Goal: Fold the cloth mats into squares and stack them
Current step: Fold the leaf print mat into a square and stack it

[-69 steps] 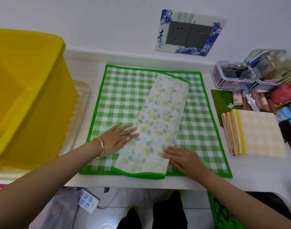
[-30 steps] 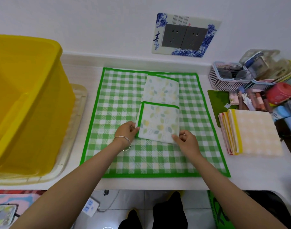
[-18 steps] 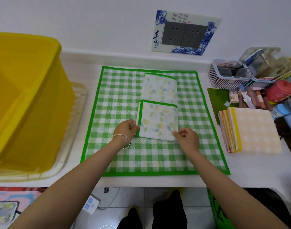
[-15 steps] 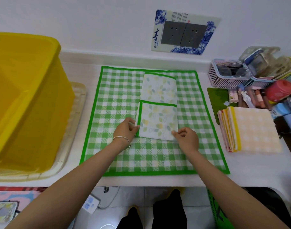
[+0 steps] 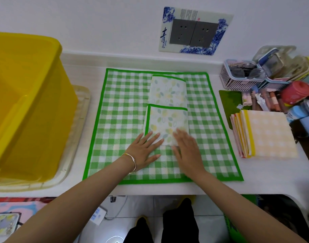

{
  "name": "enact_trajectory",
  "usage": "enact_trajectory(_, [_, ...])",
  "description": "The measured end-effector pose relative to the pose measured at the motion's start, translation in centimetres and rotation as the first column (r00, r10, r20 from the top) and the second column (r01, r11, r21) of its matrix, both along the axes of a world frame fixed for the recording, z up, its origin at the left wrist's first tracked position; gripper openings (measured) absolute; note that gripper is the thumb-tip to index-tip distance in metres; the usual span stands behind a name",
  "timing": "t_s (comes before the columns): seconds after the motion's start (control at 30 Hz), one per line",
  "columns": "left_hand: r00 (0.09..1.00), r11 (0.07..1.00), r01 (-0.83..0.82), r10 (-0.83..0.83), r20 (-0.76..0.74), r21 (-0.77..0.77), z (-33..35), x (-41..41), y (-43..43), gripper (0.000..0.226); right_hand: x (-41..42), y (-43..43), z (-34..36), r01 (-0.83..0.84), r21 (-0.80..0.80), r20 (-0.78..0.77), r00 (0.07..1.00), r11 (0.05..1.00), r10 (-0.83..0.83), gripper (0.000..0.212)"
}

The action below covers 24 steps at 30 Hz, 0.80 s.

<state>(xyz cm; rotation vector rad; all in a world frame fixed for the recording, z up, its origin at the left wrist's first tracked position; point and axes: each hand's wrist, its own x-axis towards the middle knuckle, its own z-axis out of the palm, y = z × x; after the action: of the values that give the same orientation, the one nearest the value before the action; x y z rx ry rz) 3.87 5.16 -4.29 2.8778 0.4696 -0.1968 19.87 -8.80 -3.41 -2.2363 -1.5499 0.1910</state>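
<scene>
A leaf-print cloth mat (image 5: pixel 167 106) with a green border lies folded on a large green checked mat (image 5: pixel 125 109) spread over the white counter. Its near part is doubled over the far part. My left hand (image 5: pixel 144 151) lies flat with straight fingers on the near left corner of the fold. My right hand (image 5: pixel 187 146) lies flat beside it, pressing the near right corner. A stack of folded yellow and pink mats (image 5: pixel 266 135) sits to the right of the checked mat.
A big yellow plastic tub (image 5: pixel 22 106) on a pale tray (image 5: pixel 80 123) fills the left. At the back right stand a white basket (image 5: pixel 238 79), a red jar (image 5: pixel 295 92) and small tubes. A wall socket plate (image 5: pixel 194 32) is behind.
Both hands pinched the near corners of the folded leaf-print mat half a second ago. Now they have flattened and press down on its near edge.
</scene>
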Motion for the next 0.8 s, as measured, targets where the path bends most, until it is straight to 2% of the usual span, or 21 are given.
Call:
enact_trajectory(0.07, [1.000,1.000,-0.001,0.002,-0.006,0.017,-0.1,0.0,-0.1,0.073,-0.7,-0.6,-1.0,-0.153,-0.126,0.109,0.980,0.980,0.167,0.055])
enact_trajectory(0.13, [1.000,0.999,-0.015,0.015,-0.008,0.033,-0.2,0.0,-0.3,0.071,-0.8,-0.9,-1.5,-0.183,-0.209,0.157,0.963,0.961,0.218,0.060])
enact_trajectory(0.3, [1.000,1.000,-0.018,0.018,-0.012,0.007,0.1,0.0,-0.2,0.071,1.4,-2.2,-1.5,-0.219,-0.312,0.124,0.956,0.925,0.268,0.063])
enact_trajectory(0.57, [0.999,1.000,-0.013,0.013,-0.039,0.005,0.5,0.1,-0.2,0.073,4.5,-4.9,-0.3,-0.240,-0.333,-0.001,0.967,0.912,0.255,0.064])
enact_trajectory(0.63, [0.999,1.000,-0.028,0.028,-0.032,-0.005,0.7,0.2,-0.2,0.074,4.0,-4.9,0.0,-0.216,-0.279,-0.115,0.975,0.936,0.191,0.062])
enact_trajectory(0.73, [0.998,0.998,-0.062,0.062,-0.011,-0.025,0.5,0.2,-0.6,0.071,3.1,-4.3,0.5,0.089,-0.085,-0.329,0.938,0.992,-0.113,0.060])
enact_trajectory(0.8, [0.998,0.998,-0.065,0.065,0.009,-0.016,0.0,0.1,-0.9,0.069,3.0,-3.3,1.2,0.236,-0.090,-0.397,0.883,0.968,-0.252,0.050])
